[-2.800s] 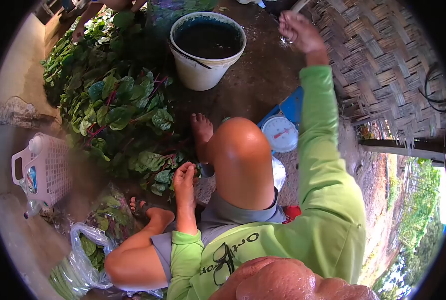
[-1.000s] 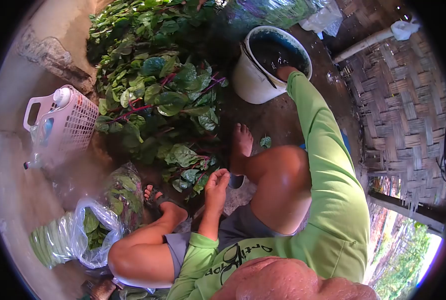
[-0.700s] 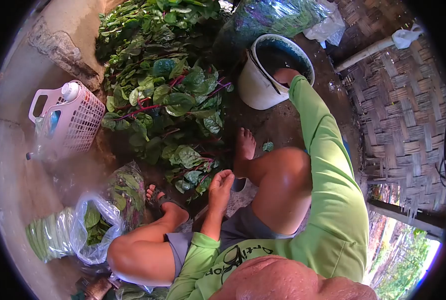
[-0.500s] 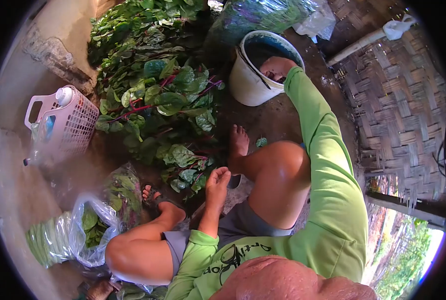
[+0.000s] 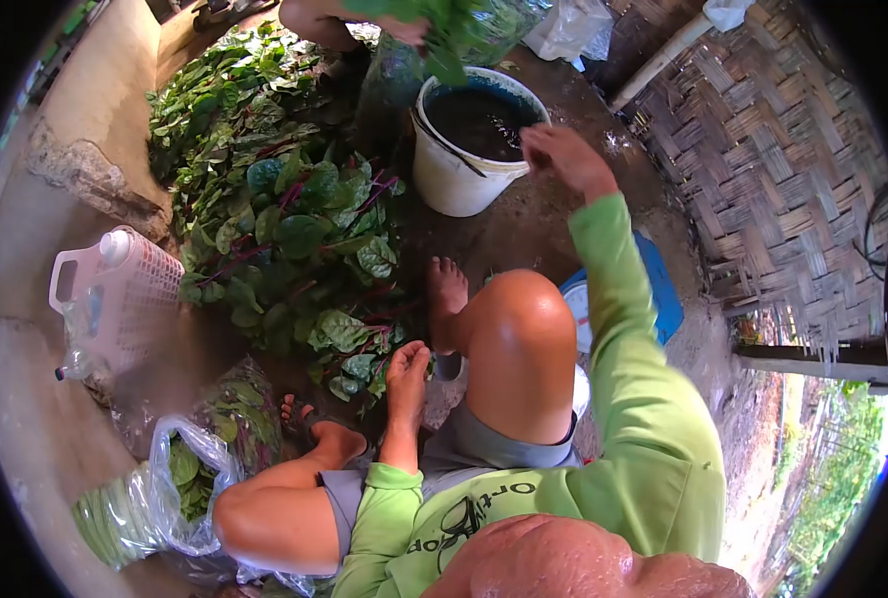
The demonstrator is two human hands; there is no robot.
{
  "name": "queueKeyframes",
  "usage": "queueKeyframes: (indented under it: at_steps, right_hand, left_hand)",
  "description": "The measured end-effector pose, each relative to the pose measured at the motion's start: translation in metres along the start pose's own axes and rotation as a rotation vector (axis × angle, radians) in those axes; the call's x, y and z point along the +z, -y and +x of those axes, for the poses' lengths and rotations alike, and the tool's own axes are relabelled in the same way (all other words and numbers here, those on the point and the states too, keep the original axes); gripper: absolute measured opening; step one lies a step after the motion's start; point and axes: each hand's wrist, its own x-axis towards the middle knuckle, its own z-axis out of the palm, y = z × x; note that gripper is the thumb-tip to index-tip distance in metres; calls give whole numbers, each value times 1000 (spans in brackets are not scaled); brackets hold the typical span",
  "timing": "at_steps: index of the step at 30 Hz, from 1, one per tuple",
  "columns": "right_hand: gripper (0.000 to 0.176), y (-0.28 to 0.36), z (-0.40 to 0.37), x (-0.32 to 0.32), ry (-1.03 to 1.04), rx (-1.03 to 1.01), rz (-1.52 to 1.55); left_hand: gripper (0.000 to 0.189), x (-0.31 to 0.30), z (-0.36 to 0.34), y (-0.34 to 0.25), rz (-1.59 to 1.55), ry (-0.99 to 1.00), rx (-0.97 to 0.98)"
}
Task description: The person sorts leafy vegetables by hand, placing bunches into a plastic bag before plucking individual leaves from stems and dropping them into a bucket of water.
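My right hand (image 5: 569, 161) hangs just off the right rim of a white bucket (image 5: 456, 184) of dark water. Its fingers are loosely stretched and slightly apart, with nothing seen in them. Lower down, in front of my lap, my left hand (image 5: 407, 384) is closed with fingertips together, and nothing shows in it. Beside it lies the near end of a big heap of leafy greens with purple-red stems (image 5: 304, 234). My bare foot (image 5: 448, 299) rests between the heap and the bucket.
At the top, another person's hand (image 5: 404, 30) holds a green leafy bunch (image 5: 452, 45) near the bucket. A pink plastic basket (image 5: 130, 299) with bottles stands left. Plastic bags of leaves (image 5: 193, 478) lie by my knee. A blue object (image 5: 660, 289) sits under my right arm; a woven wall (image 5: 763, 149) bounds the right.
My right hand has come out of the bucket and now hangs beside its rim. The other person's hand and leafy bunch have appeared at the top. My left hand stays closed.
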Motion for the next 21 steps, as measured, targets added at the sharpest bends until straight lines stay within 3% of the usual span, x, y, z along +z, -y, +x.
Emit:
queueKeyframes:
  at_steps: [3,4,5,7,9,13,15,16,19,20,21]
  right_hand:
    - [26,-163,-18,35,-202,-72,595]
    - [24,-238,-18,46,-294,-24,-210]
    - [22,-277,-33,60,-364,15,-718]
    - [19,-306,-34,62,-327,21,-992]
    - [17,-293,-15,44,-277,-20,-1081]
    - [16,-108,-2,47,-237,-212,-748]
    - [15,-61,7,57,-141,-107,-566]
    - [14,-51,11,59,-92,-55,-475]
    - [14,-68,37,65,55,-143,-690]
    - [14,-104,52,64,70,-391,-836]
    - [14,-102,53,71,131,-322,-866]
  left_hand:
    - [27,-2,-4,0,-12,7,6]
    - [28,-6,-8,8,16,23,12]
    - [28,-11,-1,16,42,37,36]
    - [29,-13,5,23,48,0,74]
    - [29,-17,-3,20,85,-23,80]
    - [29,-5,2,10,13,2,27]
    - [29,0,-1,0,27,-12,18]
    - [29,2,-2,-3,34,-19,12]
    - [29,4,3,1,23,-4,29]
    - [29,4,2,-1,38,3,9]
    - [29,5,3,-3,30,3,17]
